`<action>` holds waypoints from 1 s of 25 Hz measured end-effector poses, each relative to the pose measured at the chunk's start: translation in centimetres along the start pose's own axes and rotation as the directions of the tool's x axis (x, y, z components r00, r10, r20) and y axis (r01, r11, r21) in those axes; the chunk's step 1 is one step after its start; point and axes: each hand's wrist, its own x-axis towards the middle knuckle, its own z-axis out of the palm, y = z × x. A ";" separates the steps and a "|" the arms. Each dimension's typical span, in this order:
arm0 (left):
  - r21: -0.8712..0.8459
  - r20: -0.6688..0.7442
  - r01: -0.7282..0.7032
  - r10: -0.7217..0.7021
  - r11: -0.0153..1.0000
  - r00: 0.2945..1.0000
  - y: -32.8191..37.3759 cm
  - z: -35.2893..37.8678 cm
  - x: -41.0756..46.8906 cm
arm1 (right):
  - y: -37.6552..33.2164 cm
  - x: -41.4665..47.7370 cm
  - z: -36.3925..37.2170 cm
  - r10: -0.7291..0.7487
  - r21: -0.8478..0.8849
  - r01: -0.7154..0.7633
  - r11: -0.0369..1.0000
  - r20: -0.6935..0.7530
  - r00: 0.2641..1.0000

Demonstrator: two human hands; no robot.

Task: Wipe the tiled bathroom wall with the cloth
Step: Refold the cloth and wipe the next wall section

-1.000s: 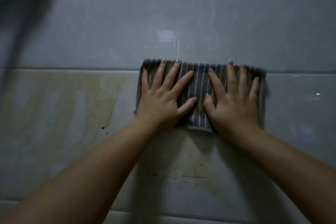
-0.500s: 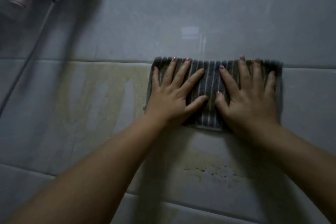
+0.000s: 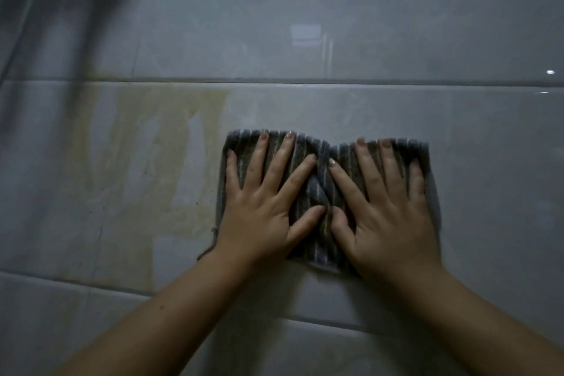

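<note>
A dark grey striped cloth (image 3: 320,189) lies flat against the glossy grey tiled wall (image 3: 335,24), below a horizontal grout line. My left hand (image 3: 262,207) presses on the cloth's left half with its fingers spread and straight. My right hand (image 3: 387,210) presses on the right half in the same way. The cloth is bunched into a fold between my two thumbs. A yellowish-brown stain (image 3: 146,168) covers the tile to the left of the cloth.
A thin hose or cord (image 3: 27,12) runs down the wall at the top left, below a dark fitting at the frame's corner. A loose thread (image 3: 210,244) hangs from the cloth's lower left corner. Another grout line (image 3: 91,284) crosses lower down.
Both hands have slid the cloth down the wall, from the grout line to well below it. The cloth has wrinkled in the middle as my hands came closer together.
</note>
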 end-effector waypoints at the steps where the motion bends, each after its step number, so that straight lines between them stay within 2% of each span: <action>1: 0.004 0.014 -0.014 0.014 1.000 1.000 0.9 0.1 0.3 | 1.4 -0.5 -0.4 -0.001 -0.020 0.002 1.000 0.026 1.000; 3: 0.003 0.037 -0.043 0.043 0.999 0.998 1.5 -0.1 3.0 | 3.8 0.7 -1.1 0.038 -0.040 -0.035 0.999 0.077 0.996; 6: -0.020 0.094 0.026 -0.024 0.999 0.995 0.5 -0.9 8.5 | 5.2 6.1 -1.5 0.181 -0.014 -0.181 0.983 0.136 0.974; 9: -0.002 0.071 0.049 -0.049 0.999 0.996 -1.0 -0.8 9.3 | 3.4 8.6 -1.0 0.258 0.007 -0.260 0.966 0.102 0.961; 12: 0.004 0.011 0.012 -0.012 1.000 1.000 -2.2 -0.5 6.1 | 0.4 6.6 0.3 0.184 0.024 -0.184 0.983 0.006 0.983; 15: 0.020 0.011 -0.006 0.006 1.000 1.000 -2.9 0.0 2.2 | -2.4 3.2 1.1 0.124 0.060 -0.120 0.991 -0.052 0.991; 20: 0.043 0.048 -0.017 0.015 0.999 0.999 -0.6 -0.1 -4.3 | -4.0 -2.5 0.7 0.052 0.083 -0.053 0.995 0.008 0.999; 25: 0.047 0.043 0.029 -0.031 0.998 0.999 4.6 0.1 -6.4 | 0.2 -6.8 -0.1 -0.002 0.073 0.002 0.997 0.001 1.000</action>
